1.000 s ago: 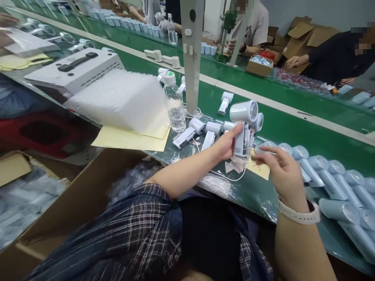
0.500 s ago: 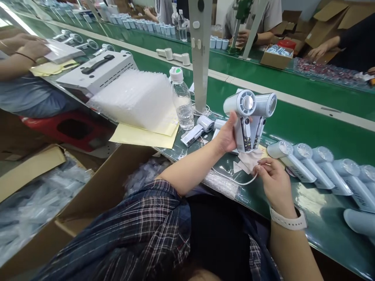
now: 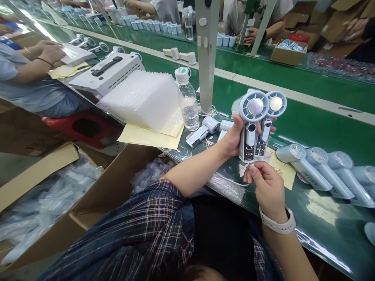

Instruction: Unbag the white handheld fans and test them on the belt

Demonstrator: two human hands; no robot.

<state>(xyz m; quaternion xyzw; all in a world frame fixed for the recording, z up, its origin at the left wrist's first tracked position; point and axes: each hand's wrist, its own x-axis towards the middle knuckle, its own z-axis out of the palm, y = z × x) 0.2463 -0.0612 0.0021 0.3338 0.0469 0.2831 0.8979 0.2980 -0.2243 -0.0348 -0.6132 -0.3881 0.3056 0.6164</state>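
Observation:
Two light-blue handheld fans, a nearer fan (image 3: 254,107) and a farther fan (image 3: 276,103), are held upright side by side in my left hand (image 3: 234,136). Their handles are uncovered on the front, baring dark circuit boards, and the round grilles face me. At the foot of the nearer handle, my right hand (image 3: 268,187) pinches the end of a thin white cable (image 3: 234,182); its tip is hidden by my fingers, so I cannot tell whether it is plugged in. Left of the fans, another uncovered fan (image 3: 205,130) lies on the green table.
Several fans with closed handles (image 3: 313,171) lie in a row at right, beside a yellow paper (image 3: 285,171). A water bottle (image 3: 189,105), a stack of white foam sheets (image 3: 143,99) and a metal post (image 3: 206,58) stand left. An open carton (image 3: 96,195) holds plastic bags. Co-workers sit around.
My right hand has brought the cable end up and left to the base of the nearer fan. Both fans have turned so their grilles and boards face me more.

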